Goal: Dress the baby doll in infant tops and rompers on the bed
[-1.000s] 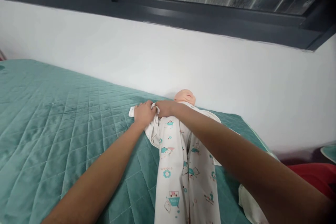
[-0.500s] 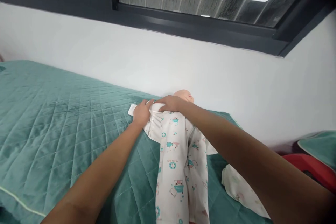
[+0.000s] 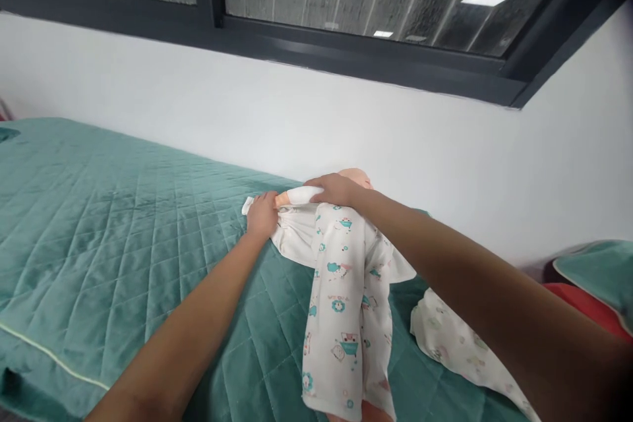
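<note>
A baby doll (image 3: pixel 357 179) lies on its back on the green quilted bed (image 3: pixel 109 224), head toward the white wall. It wears a white printed sleepsuit (image 3: pixel 346 303). My right hand (image 3: pixel 332 188) is closed round the doll's white-sleeved arm (image 3: pixel 301 196), holding it out to the left, with the small doll hand showing at the cuff. My left hand (image 3: pixel 261 214) is closed on the loose sleepsuit cloth just below that arm, by the doll's shoulder.
A second piece of printed white cloth (image 3: pixel 459 349) lies on the bed to the right of the doll. A red object (image 3: pixel 586 306) and a green cushion (image 3: pixel 601 273) sit at the far right. A dark-framed window (image 3: pixel 316 46) runs above the wall.
The doll's arm has come out through the cloth and is now held by my right hand. The doll's legs in the sleepsuit have shifted slightly right. The camera has tilted a little.
</note>
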The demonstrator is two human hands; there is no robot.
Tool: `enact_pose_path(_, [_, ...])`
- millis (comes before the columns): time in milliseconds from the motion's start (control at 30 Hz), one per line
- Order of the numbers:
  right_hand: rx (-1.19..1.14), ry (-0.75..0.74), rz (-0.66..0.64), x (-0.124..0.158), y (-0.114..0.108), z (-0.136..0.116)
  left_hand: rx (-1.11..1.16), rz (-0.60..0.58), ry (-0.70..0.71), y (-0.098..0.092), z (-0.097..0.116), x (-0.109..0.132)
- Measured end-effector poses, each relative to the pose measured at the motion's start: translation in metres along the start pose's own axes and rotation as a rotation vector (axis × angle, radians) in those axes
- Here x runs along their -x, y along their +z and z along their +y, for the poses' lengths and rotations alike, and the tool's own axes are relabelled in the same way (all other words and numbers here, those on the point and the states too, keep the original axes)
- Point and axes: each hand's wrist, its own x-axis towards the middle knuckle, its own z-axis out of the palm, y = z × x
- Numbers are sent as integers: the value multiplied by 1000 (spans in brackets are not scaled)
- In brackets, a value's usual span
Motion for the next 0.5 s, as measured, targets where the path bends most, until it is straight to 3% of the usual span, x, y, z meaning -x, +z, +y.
enact_pose_path(267, [-4, -8, -98, -35, 31, -10, -200, 62, 207, -2, 7, 1])
enact_pose_path(500, [-16, 23, -159, -33, 26, -8, -202, 48, 133, -1, 5, 4])
